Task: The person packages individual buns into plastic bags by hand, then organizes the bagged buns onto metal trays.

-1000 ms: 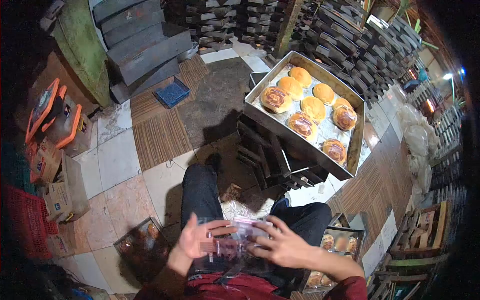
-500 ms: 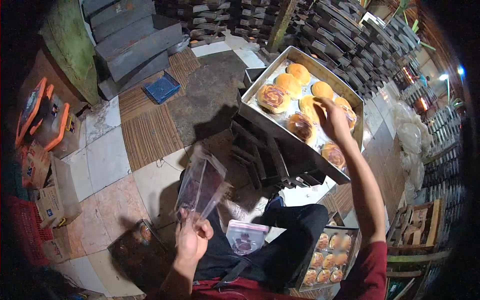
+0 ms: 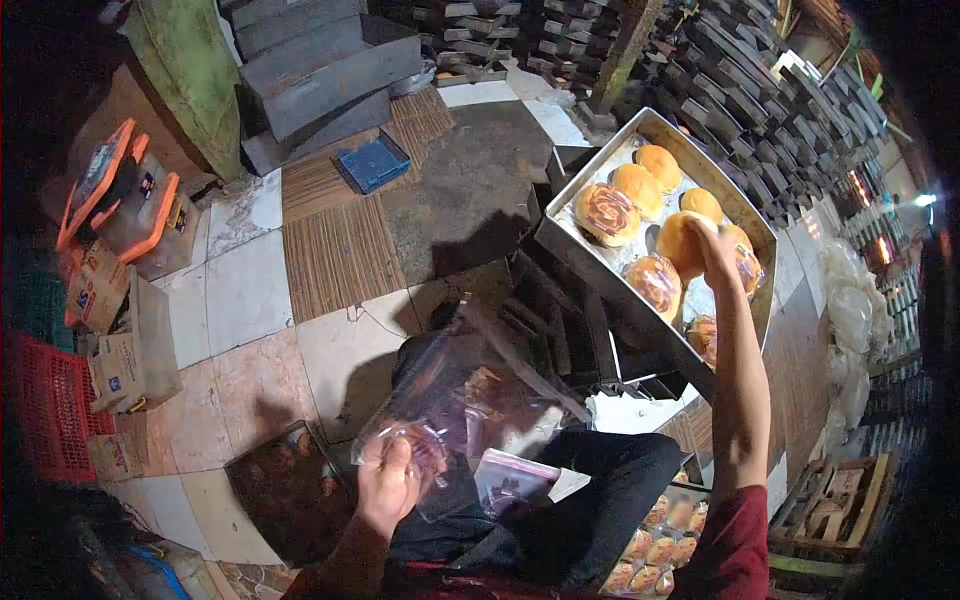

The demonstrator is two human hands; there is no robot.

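Left hand [image 3: 388, 487] fingers pinch a clear bag [image 3: 470, 395]; right hand [image 3: 718, 250] fingers seemingly grip a bun [image 3: 678, 240] (over the tray [image 3: 600, 283]).

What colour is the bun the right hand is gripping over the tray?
Plain golden-yellow bun, no swirl on top; the head view shows it.

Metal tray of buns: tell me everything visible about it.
The metal tray is rectangular, grey and shallow-walled, like worn aluminium. It sits tilted on a dark stack of racks, holding round buns, some plain, some swirl-topped. The right hand is inside it, gripping one plain bun.
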